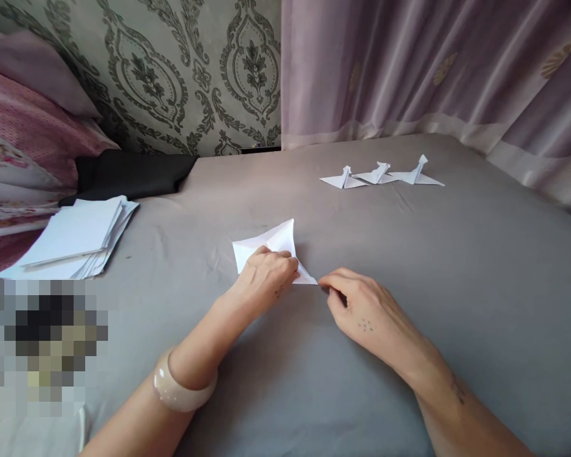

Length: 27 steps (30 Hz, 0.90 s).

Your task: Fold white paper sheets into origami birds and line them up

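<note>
A partly folded white sheet of paper [280, 238] lies on the grey cloth surface, its creased upper corners lifted and a narrow point stretching to the right. My left hand [269, 266] is over the middle of it, fingers curled down and closed on the paper; the fingertips are hidden beneath the hand. At the tip of the narrow right point, my right hand [361, 301] has thumb and forefinger pinched together on the paper's corner. A pale bangle [183, 387] circles my left wrist.
Three folded paper birds [380, 173] stand in a row towards the back right. To the left are a stack of white paper [73, 231] and a black cloth-like item [133, 174]. Purple curtains [385, 70] hang behind. A blurred-out patch [47, 346] covers the lower left.
</note>
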Available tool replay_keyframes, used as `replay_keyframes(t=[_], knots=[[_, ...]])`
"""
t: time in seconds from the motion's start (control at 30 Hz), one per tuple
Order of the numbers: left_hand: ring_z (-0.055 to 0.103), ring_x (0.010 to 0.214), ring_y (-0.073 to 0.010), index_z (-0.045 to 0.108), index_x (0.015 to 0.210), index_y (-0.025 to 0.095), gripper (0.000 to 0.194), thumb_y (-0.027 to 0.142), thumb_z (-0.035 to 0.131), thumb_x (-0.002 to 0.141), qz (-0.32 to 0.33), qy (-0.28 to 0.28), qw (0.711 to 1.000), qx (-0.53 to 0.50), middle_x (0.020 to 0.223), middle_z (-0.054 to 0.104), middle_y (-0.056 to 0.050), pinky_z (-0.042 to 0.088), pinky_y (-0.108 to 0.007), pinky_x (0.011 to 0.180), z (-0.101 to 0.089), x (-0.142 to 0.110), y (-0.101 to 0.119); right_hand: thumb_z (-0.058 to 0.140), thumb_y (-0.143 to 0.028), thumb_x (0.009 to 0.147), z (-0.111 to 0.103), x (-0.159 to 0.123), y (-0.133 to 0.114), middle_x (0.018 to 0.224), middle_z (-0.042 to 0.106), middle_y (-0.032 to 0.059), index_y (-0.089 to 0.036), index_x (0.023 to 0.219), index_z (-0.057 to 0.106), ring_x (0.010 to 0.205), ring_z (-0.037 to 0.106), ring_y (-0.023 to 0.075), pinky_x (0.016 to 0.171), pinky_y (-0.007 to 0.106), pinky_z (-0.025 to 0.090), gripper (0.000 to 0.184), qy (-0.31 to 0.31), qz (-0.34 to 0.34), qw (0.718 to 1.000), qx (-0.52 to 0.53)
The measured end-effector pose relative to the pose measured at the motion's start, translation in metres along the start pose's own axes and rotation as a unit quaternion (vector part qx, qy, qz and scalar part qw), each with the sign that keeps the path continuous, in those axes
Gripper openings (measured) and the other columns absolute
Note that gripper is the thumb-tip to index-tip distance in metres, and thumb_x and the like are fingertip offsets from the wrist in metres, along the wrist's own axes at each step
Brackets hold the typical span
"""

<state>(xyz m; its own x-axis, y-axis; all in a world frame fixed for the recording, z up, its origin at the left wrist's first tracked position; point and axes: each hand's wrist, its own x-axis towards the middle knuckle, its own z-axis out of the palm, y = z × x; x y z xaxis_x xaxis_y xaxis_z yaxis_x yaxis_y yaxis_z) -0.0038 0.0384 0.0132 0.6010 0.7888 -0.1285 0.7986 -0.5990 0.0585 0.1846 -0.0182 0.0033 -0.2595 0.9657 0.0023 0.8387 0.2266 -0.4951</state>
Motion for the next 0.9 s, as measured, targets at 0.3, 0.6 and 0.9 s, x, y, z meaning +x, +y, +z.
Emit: replay_keyframes(t=[0.3,0.6,0.9], knots=[[0.053,0.058,-0.0135,0.060,0.071,0.016,0.033,0.020,0.039,0.095,0.010,0.006,1.000,-0.011,0.071,0.061,-0.003,0.034,-0.029,0.066,-0.0006,-0.0010,-0.0014,0.037,-0.002,0.081,-0.0029,-0.0068,-0.0077,0.090,0.061,-0.0005,-0.027,0.107,0.065,0.077,0.057,0.0123,0.064,0.026,0.040,0.045,-0.030,-0.032,0.998,-0.055],[0.053,0.059,-0.0141,0.057,0.070,0.016,0.032,0.021,0.038,0.096,0.013,0.016,1.000,-0.016,0.071,0.061,-0.003,0.035,-0.030,0.066,0.0021,-0.0008,-0.0027,0.038,0.000,0.082,0.0014,-0.0074,-0.0098,0.094,0.058,0.0019,-0.023,0.103,0.064,0.080,0.054,0.0133,0.066,0.027,0.039,0.041,-0.050,-0.042,0.994,-0.089],[0.050,0.057,-0.0128,0.054,0.068,0.016,0.031,0.020,0.038,0.094,0.018,0.021,0.999,-0.016,0.069,0.059,-0.001,0.032,-0.029,0.063,0.0024,-0.0014,-0.0036,0.040,0.001,0.081,0.0032,-0.0078,-0.0099,0.096,0.058,0.0022,-0.022,0.100,0.063,0.083,0.055,0.0144,0.063,0.029,0.036,0.038,-0.050,-0.047,0.991,-0.114]])
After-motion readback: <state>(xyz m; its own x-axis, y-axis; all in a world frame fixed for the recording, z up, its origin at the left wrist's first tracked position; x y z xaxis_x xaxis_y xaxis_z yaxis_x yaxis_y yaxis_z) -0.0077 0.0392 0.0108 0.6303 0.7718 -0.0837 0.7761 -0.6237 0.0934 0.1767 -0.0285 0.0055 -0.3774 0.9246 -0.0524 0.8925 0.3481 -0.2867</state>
